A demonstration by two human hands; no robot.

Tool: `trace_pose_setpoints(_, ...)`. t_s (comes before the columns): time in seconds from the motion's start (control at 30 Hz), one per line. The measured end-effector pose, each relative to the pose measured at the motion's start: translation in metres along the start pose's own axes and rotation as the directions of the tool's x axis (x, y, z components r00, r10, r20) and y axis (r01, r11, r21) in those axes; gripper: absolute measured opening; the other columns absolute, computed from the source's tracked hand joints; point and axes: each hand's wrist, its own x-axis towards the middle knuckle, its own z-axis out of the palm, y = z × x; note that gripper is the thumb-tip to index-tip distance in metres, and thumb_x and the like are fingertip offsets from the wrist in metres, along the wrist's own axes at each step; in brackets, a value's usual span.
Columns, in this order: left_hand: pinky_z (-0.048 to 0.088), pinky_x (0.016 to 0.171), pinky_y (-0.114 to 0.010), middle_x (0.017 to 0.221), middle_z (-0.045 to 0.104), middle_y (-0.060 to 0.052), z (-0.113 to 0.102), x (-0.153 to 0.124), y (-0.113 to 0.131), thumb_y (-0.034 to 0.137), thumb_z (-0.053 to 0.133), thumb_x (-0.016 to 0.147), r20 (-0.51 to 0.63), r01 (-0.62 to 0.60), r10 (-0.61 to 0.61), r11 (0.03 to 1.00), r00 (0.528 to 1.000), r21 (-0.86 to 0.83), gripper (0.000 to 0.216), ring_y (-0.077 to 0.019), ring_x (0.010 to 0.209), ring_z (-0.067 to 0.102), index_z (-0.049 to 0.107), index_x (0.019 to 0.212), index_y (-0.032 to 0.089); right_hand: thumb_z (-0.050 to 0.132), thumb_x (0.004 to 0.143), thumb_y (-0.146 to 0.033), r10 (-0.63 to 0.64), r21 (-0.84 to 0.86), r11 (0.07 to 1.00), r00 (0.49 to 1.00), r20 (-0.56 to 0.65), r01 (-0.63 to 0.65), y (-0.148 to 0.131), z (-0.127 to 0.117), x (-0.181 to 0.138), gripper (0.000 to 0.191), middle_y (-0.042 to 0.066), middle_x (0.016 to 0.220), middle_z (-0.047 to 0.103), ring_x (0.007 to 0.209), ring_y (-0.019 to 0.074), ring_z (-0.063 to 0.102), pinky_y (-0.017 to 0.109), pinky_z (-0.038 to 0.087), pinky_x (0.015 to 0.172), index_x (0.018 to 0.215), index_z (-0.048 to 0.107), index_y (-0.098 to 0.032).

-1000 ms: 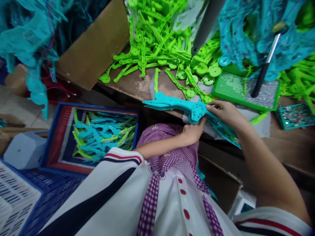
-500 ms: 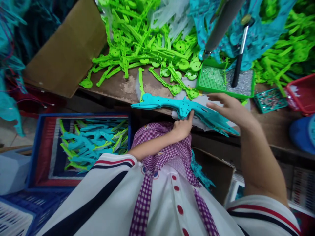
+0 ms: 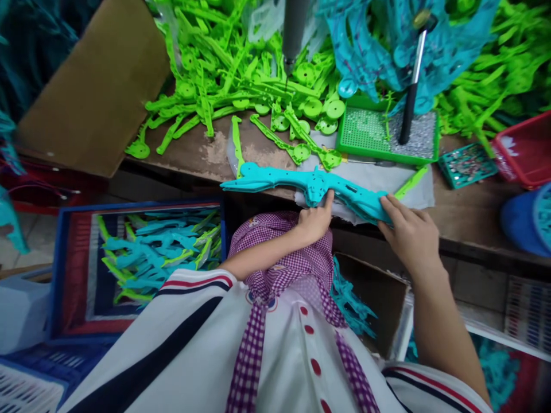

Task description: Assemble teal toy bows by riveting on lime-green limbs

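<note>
A long turquoise plastic piece (image 3: 284, 176), shaped like a toy bow, lies along the front edge of the bench. My left hand (image 3: 314, 222) grips it from below at the middle; the index finger points up against the centre block and the other fingers are curled. At the right end of this piece is my right hand (image 3: 411, 232), its fingers over the tip and the thumb underneath. Above the bench hangs a dark grey power screwdriver (image 3: 296, 28), its bit pointing down over lime-green plastic parts (image 3: 241, 69).
Behind stands a green tray (image 3: 365, 135) of small metal pieces with a hammer (image 3: 411, 103) resting in it. A teal tray (image 3: 467, 166), red bin (image 3: 527, 149) and blue tub (image 3: 527, 221) line the right. Lower left, a blue crate (image 3: 60, 264) holds turquoise and green pieces.
My right hand has come down from above the piece and closed on its right end. The hanging screwdriver has swung left. My left hand stays at the middle.
</note>
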Motion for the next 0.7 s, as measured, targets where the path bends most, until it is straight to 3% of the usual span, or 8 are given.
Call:
trace_pose_setpoints(0.2, 0.056, 0.084, -0.042, 0.108, 0.073, -0.023, -0.003, -0.001, -0.001, 0.023, 0.037, 0.104, 0.025, 0.006, -0.006, 1.000, 1.000, -0.004, 0.071, -0.0307, 0.099, 0.072, 0.003, 0.165, 0.012, 0.045, 0.100, -0.034, 0.041, 0.008, 0.999, 0.995, -0.091, -0.040, -0.005, 0.011, -0.008, 0.050, 0.016, 0.149, 0.058, 0.115, 0.0327, 0.067, 0.052, 0.043, 0.101, 0.147, 0.052, -0.019)
trace_pose_setpoints(0.37, 0.056, 0.084, -0.042, 0.105, 0.074, -0.021, -0.004, -0.001, -0.001, 0.023, 0.037, 0.104, 0.021, -0.010, 0.011, 0.999, 1.000, -0.033, 0.070, -0.0306, 0.096, 0.073, 0.006, 0.165, 0.012, 0.046, 0.099, -0.046, 0.065, 0.006, 0.998, 0.997, -0.046, -0.065, -0.019, -0.010, -0.013, 0.057, 0.019, 0.158, 0.046, 0.140, 0.0426, 0.048, 0.063, 0.034, 0.107, 0.152, 0.047, -0.024)
trace_pose_setpoints(0.47, 0.056, 0.084, -0.041, 0.106, 0.075, -0.019, -0.006, -0.002, -0.001, 0.026, 0.039, 0.105, 0.016, 0.004, -0.004, 0.999, 1.000, -0.033, 0.069, -0.0298, 0.097, 0.074, 0.008, 0.165, 0.013, 0.043, 0.101, -0.046, 0.059, 0.062, 0.997, 0.989, -0.132, -0.052, -0.037, -0.015, 0.002, 0.056, 0.017, 0.160, 0.044, 0.148, 0.0369, 0.041, 0.059, 0.033, 0.113, 0.153, 0.048, -0.024)
trace_pose_setpoints(0.57, 0.056, 0.086, -0.040, 0.110, 0.074, -0.019, -0.008, -0.004, -0.001, 0.031, 0.042, 0.105, 0.016, -0.011, 0.012, 0.999, 1.000, -0.039, 0.070, -0.0286, 0.099, 0.074, 0.009, 0.165, 0.015, 0.039, 0.103, -0.040, -0.014, 0.128, 0.991, 0.991, -0.134, 0.031, -0.052, -0.001, 0.024, 0.051, 0.013, 0.157, 0.049, 0.148, 0.0318, 0.043, 0.056, 0.030, 0.117, 0.152, 0.050, -0.027)
trace_pose_setpoints(0.7, 0.056, 0.088, -0.041, 0.111, 0.074, -0.018, -0.009, -0.004, -0.005, 0.034, 0.047, 0.104, 0.023, -0.054, 0.056, 0.997, 0.998, -0.051, 0.074, -0.0306, 0.102, 0.074, 0.008, 0.164, 0.015, 0.037, 0.104, -0.035, 0.007, 0.144, 0.989, 0.989, -0.148, 0.014, -0.053, 0.026, 0.039, 0.047, 0.013, 0.148, 0.059, 0.139, 0.0324, 0.053, 0.059, 0.030, 0.116, 0.144, 0.059, -0.026)
